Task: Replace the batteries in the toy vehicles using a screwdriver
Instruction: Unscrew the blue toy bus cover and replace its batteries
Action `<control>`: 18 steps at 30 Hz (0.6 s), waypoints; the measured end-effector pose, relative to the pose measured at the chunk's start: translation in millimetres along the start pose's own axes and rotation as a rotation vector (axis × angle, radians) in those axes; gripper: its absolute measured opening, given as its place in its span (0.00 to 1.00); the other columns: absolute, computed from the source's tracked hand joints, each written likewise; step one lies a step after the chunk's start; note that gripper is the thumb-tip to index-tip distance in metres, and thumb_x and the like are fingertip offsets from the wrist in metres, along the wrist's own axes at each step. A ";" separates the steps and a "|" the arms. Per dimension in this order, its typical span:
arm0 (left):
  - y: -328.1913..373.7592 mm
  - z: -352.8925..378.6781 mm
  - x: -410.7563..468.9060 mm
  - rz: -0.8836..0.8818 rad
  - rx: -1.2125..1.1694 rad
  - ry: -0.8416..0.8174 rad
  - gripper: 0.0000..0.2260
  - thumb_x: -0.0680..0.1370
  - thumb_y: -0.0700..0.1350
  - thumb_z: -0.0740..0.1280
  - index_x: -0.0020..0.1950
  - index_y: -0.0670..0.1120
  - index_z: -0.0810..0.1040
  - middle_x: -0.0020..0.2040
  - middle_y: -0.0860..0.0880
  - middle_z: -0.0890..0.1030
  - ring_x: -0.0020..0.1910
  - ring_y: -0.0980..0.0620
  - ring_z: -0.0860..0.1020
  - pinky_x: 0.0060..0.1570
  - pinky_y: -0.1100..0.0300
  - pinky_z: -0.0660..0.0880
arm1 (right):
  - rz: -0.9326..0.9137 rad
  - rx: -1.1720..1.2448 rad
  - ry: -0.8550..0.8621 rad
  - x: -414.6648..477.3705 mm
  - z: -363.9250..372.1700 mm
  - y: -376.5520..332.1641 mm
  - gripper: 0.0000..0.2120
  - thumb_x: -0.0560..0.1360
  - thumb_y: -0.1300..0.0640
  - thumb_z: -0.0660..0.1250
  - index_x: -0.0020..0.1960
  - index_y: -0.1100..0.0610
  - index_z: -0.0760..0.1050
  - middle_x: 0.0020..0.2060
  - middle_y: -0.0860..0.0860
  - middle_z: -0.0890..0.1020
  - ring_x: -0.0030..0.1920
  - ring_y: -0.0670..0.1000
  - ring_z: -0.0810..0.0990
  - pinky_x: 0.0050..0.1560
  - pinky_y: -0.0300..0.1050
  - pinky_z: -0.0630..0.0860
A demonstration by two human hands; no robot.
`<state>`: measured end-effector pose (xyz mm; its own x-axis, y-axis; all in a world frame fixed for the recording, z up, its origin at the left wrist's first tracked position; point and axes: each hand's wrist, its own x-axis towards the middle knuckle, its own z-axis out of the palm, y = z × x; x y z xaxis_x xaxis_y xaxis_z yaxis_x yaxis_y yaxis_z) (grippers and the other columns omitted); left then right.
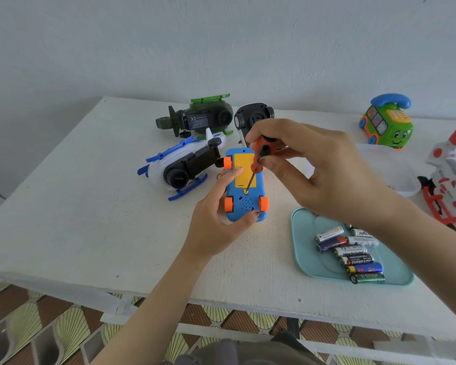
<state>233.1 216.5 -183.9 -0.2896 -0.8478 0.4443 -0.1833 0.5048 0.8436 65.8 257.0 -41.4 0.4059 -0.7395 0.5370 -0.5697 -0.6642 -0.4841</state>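
Centre of the surface (90, 206): blue toy car (245, 204) with orange wheels, turned underside up, its long axis running away from the person; whether it rests on the surface or is held just above it cannot be told.
Battery cover (244, 171): yellow panel on the car's underside, in place.
Screwdriver (261, 154): red-and-black handle, thin shaft slanting down, tip at the screw on the cover's near edge.
Left hand (219, 219): grips the car from its left side, thumb curled round the near end, forefinger lying on the yellow cover.
Right hand (313, 167): above and right of the car, pinching the screwdriver handle between thumb and fingertips.
Tray (306, 233): pale teal, flat on the surface, near-right of the car.
Batteries (353, 251): mixed brands, lying loose in the tray, partly under the right forearm.
White-and-blue helicopter (184, 164): on its side, just left of the car's far end.
Green helicopter (203, 117): on its side, beyond the white-and-blue one.
Black toy vehicle (250, 117): underside showing, beyond the car, partly behind the right hand.
Green telephone car (387, 125): upright, far right of the car.
Clear container (395, 169): right of the car, behind the right wrist.
Red-and-white toy (453, 180): at the frame's right edge, cut off.
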 end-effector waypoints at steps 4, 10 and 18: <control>2.0 -0.5 -0.7 -0.015 -0.002 0.012 0.26 0.71 0.54 0.71 0.66 0.60 0.65 0.55 0.64 0.75 0.54 0.64 0.78 0.45 0.72 0.76 | -0.058 -0.102 0.030 0.8 1.8 -1.9 0.11 0.76 0.64 0.66 0.58 0.61 0.75 0.45 0.50 0.80 0.45 0.51 0.80 0.47 0.51 0.78; 4.0 -0.6 -1.1 -0.002 -0.002 0.010 0.27 0.71 0.54 0.71 0.67 0.60 0.64 0.55 0.62 0.75 0.54 0.64 0.78 0.45 0.73 0.75 | 0.043 0.119 0.098 1.0 5.5 -2.8 0.13 0.75 0.66 0.68 0.58 0.55 0.74 0.46 0.51 0.80 0.47 0.47 0.81 0.50 0.48 0.80; 0.5 -0.2 -1.0 -0.007 -0.016 -0.001 0.28 0.71 0.54 0.71 0.69 0.54 0.66 0.60 0.57 0.75 0.57 0.61 0.78 0.48 0.70 0.76 | 0.027 0.039 0.265 -5.2 10.9 4.1 0.11 0.78 0.67 0.63 0.60 0.63 0.76 0.44 0.57 0.79 0.43 0.47 0.80 0.46 0.35 0.78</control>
<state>233.4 217.6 -183.8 -0.2891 -0.8511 0.4382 -0.1702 0.4962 0.8514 69.2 256.9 -53.7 0.1863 -0.7062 0.6830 -0.5479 -0.6517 -0.5244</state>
